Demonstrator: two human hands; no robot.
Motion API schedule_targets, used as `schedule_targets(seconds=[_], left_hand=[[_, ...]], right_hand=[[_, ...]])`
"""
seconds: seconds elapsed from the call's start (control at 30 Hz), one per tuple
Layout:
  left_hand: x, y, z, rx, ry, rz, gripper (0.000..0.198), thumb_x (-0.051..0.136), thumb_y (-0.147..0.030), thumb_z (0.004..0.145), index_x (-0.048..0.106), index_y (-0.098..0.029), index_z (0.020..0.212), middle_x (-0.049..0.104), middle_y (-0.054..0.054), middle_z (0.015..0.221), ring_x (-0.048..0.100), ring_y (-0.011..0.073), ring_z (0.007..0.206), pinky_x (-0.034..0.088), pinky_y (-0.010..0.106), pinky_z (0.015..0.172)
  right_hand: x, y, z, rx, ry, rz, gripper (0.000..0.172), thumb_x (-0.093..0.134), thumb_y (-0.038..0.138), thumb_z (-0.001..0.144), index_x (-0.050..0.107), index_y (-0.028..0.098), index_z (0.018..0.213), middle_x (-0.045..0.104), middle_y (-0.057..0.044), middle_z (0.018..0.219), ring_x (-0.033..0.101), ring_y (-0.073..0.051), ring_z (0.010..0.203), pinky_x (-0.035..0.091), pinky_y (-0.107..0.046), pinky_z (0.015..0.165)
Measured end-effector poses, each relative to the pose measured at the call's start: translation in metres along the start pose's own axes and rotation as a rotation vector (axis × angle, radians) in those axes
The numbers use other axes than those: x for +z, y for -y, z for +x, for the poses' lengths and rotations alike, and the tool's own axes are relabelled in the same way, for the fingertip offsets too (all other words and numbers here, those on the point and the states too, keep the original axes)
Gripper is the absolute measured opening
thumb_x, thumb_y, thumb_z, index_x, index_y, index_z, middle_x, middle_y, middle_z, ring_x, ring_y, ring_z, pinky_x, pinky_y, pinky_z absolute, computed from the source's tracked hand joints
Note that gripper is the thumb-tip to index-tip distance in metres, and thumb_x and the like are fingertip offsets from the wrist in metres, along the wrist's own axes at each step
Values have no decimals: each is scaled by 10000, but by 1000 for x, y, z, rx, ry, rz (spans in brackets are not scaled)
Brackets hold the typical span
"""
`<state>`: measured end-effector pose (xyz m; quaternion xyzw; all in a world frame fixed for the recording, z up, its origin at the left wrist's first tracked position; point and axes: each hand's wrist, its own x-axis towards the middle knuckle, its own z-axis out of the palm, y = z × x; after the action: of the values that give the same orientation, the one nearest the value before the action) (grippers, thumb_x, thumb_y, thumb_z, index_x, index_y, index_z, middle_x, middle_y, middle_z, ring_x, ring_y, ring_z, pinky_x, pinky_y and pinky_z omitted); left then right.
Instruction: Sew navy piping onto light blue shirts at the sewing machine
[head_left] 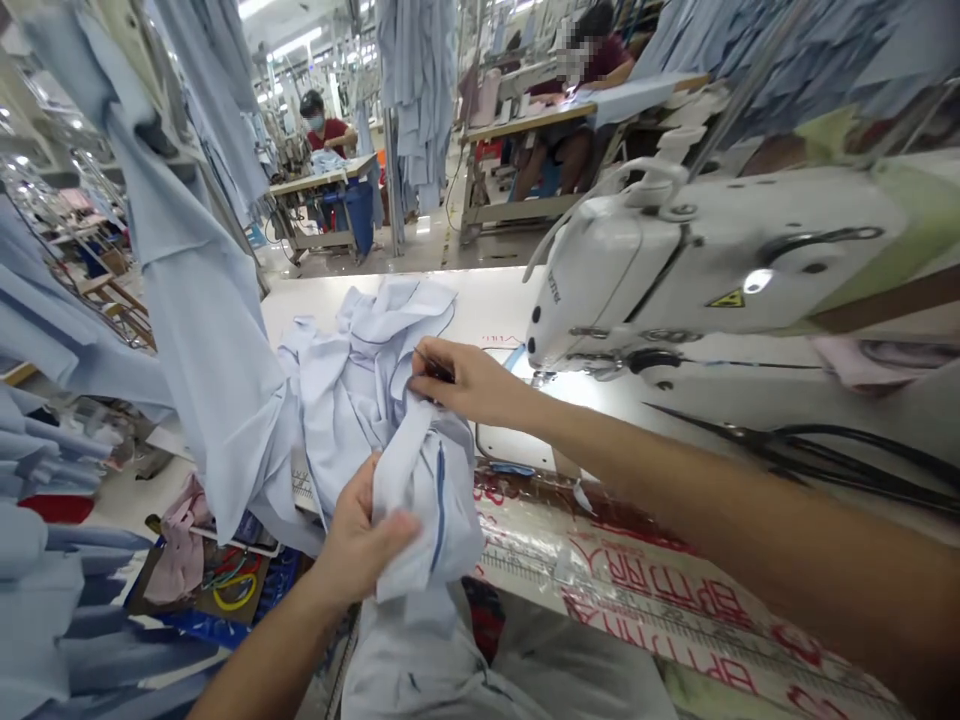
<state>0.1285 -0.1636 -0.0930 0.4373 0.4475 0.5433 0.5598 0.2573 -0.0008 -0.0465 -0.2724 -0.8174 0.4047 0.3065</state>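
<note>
Cloth point(409, 470) is pinched in the left hand point(367, 545), the right hand point(466, 380) curled around a dark object point(438, 369).

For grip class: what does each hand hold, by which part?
Left hand: pale blue cloth, by a folded edge. Right hand: small dark object, gripped part unclear.

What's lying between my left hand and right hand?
In the head view, folds of light-blue cloth fill the stretch from the left hand to the right hand; no bare table shows between them.
</note>
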Motion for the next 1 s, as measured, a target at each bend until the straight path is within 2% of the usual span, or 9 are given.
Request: schedule_targets(seconds=[0.07, 0.13, 0.27, 0.33, 0.4, 0.47, 0.6, 0.83, 1.0], left_hand=[[-1, -8, 4, -80, 90, 48, 608, 777, -489, 517, 456, -184, 932, 480, -37, 689, 408, 70, 526, 360, 173, 469], [-7, -16, 11, -33, 27, 293, 473, 761, -404, 547, 454, -186, 834, 475, -49, 643, 417, 76, 514, 354, 175, 465], [-35, -26, 31, 476, -689, 957, 187, 621, -242, 686, 453, -195, 755, 462, -62, 565, 458, 92, 503, 347, 187, 503], [-46, -25, 38, 709, -863, 1111, 189, 571, -213, 739, 482, -186, 904, 540, -29, 639, 537, 120, 569, 390, 209, 551], [-49, -23, 37, 917, -768, 1198, 290, 519, -181, 783, 472, -168, 1069, 608, 29, 782, 593, 150, 691, 437, 235, 618], [-45, -25, 29, 952, -500, 1251, 405, 507, -165, 792, 439, -157, 1192, 614, 93, 974, 592, 194, 899, 471, 285, 735], [-32, -50, 13, 630, 62, 1101, 636, 634, -358, 765, 379, -153, 1311, 449, 154, 1301, 384, 275, 1244, 383, 407, 991], [-17, -66, 49, 381, 30, 793, 95, 597, -215, 784, 630, -145, 840, 642, 28, 818, 579, 156, 780, 449, 269, 729], [-16, -59, 49, 367, -13, 737, 118, 585, -207, 761, 615, -156, 864, 618, 19, 814, 549, 145, 765, 421, 256, 702]], right_hand=[[1, -1, -1, -10, -34, 8, 138, 534, 273, 746, 419, 198, 726, 389, 61, 559, 364, -103, 539, 307, -264, 533], [-2, -2, -5, -44, -38, 48, 184, 559, 303, 747, 410, 200, 718, 380, 60, 578, 358, -101, 547, 302, -261, 529], [-9, 0, -17, -169, 68, 53, 413, 646, 396, 724, 299, 209, 604, 286, 65, 575, 284, -84, 531, 249, -247, 489], [-9, 4, -20, -269, 118, -35, 470, 640, 396, 750, 247, 209, 575, 222, 68, 552, 231, -81, 506, 211, -251, 464], [-7, 9, -22, -392, 53, -117, 432, 587, 347, 807, 255, 208, 568, 260, 58, 532, 263, -90, 502, 228, -257, 461], [-8, 14, -22, -476, -60, -129, 376, 536, 282, 843, 281, 209, 576, 435, 18, 574, 389, -109, 563, 303, -261, 498], [-11, 23, -27, -481, -119, -61, 395, 547, 240, 836, 247, 211, 580, 623, -39, 733, 499, -115, 604, 367, -268, 519], [-10, 30, -40, -457, -141, -90, 416, 579, 279, 827, 242, 223, 589, 541, -1, 588, 549, -126, 589, 375, -250, 484], [-11, 26, -45, -376, -109, -280, 251, 671, 400, 751, 521, 219, 838, 605, -18, 765, 533, -133, 619, 425, -271, 558]])
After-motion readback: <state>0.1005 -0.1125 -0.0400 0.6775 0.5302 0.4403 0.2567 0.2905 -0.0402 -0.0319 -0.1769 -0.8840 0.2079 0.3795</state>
